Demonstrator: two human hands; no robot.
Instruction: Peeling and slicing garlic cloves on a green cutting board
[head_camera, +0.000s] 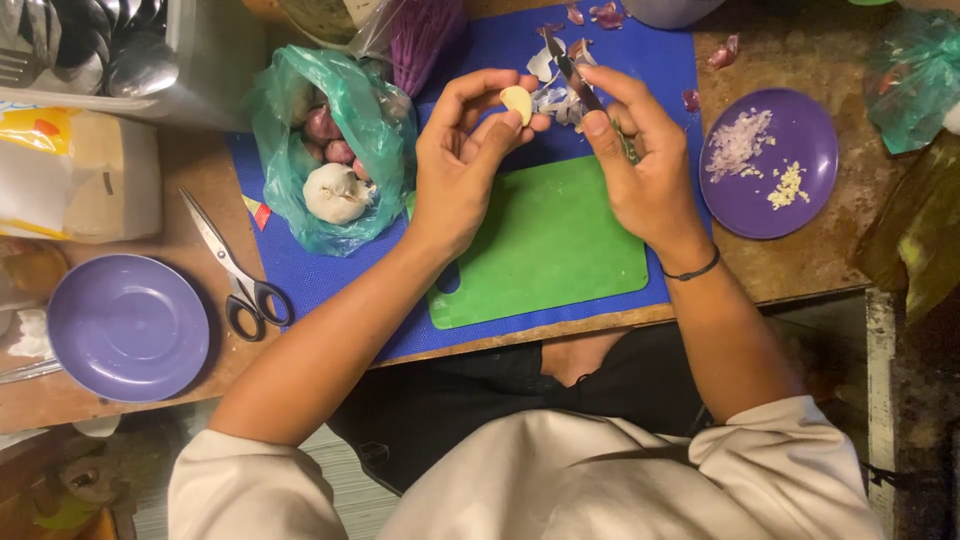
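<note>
Both hands meet above the far edge of the green cutting board (540, 245). The left hand (465, 160) is curled, pinching a pale peeled garlic clove (517, 103) between thumb and fingertips, so the clove sits at the top of that hand, raised off the board. The right hand (645, 165) is closed around the handle of a small knife (572, 72), index finger laid along it; the blade runs up and to the left, its long axis slanting away from the person, and passes just right of the clove without clearly touching it. The clove lies to the left of the blade, nearer the left hand, which already holds it.

Loose garlic skins (548, 92) lie on the blue mat (640, 60) just beyond the two hands. Left of the left hand, a green plastic bag (300, 90) lies open, with a whole white garlic bulb (335, 192) and several reddish shallots (325, 128) inside. Right of the right hand, a purple plate (800, 200) carries two small heaps, one of pale minced shallot and one of yellowish minced garlic. A second purple plate (128, 325) at the near left has nothing on it, and scissors (235, 265) lie between it and the bag.
</note>
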